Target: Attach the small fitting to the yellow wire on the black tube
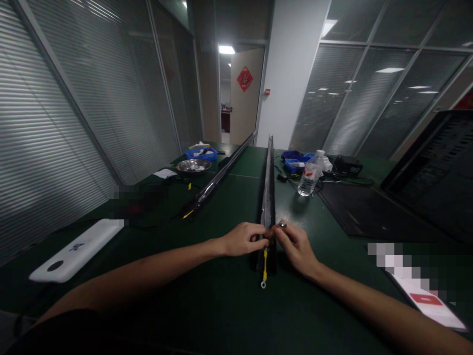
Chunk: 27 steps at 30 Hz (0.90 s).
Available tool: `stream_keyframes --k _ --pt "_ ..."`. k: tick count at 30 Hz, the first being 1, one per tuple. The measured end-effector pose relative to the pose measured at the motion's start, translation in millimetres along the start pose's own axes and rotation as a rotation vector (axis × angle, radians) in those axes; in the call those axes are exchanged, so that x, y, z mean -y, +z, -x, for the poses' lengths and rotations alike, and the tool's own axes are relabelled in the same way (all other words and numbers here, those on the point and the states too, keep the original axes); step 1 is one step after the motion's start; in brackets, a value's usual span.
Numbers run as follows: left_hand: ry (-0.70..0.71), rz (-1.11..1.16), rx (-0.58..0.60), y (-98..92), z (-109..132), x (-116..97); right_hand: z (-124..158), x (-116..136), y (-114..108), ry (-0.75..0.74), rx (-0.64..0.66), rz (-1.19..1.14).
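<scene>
A long dark channel-like bar (268, 187) lies lengthwise on the green table, its near end under my hands. From that end a short yellow wire (265, 261) sticks out toward me, tipped with a metal ring terminal (263, 284). My left hand (248, 238) pinches at the wire's base from the left, thumb and forefinger together. Opposite it, my right hand (293, 244), with a ring on one finger, is closed at the same spot. The fingers cover whatever they grip there. Farther left lies a second long dark bar (218, 180) with a yellow wire at its near end.
At the back left are a metal bowl (194, 166) and a blue tray (207, 154). To the right stand a water bottle (311, 175), blue bins (293, 166) and a black mat (354, 209). A white device (77, 250) lies left, a phone-like slab (432, 301) right.
</scene>
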<state>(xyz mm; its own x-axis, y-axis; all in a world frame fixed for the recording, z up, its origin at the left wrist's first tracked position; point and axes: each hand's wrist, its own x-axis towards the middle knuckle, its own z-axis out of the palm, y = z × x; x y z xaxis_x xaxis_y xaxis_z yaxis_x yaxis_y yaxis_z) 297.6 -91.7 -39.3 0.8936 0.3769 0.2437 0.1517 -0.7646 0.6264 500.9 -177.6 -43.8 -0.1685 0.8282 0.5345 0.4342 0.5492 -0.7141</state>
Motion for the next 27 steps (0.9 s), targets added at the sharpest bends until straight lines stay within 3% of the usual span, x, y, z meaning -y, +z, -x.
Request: stream_keyframes --k 6,12,21,27 --pt "0.012 0.013 -0.003 0.2 1 0 -1 1 -2 -0.035 0.017 -0.047" --pt "0.022 0.013 -0.001 -0.6 1 -2 8 -5 2 0.096 -0.181 -0.160" --pt "0.001 0.013 0.000 -0.5 0 -2 7 -4 1 0.019 -0.167 -0.159" --pt "0.005 0.011 0.004 -0.8 0 -4 9 -8 4 0.053 -0.196 -0.171"
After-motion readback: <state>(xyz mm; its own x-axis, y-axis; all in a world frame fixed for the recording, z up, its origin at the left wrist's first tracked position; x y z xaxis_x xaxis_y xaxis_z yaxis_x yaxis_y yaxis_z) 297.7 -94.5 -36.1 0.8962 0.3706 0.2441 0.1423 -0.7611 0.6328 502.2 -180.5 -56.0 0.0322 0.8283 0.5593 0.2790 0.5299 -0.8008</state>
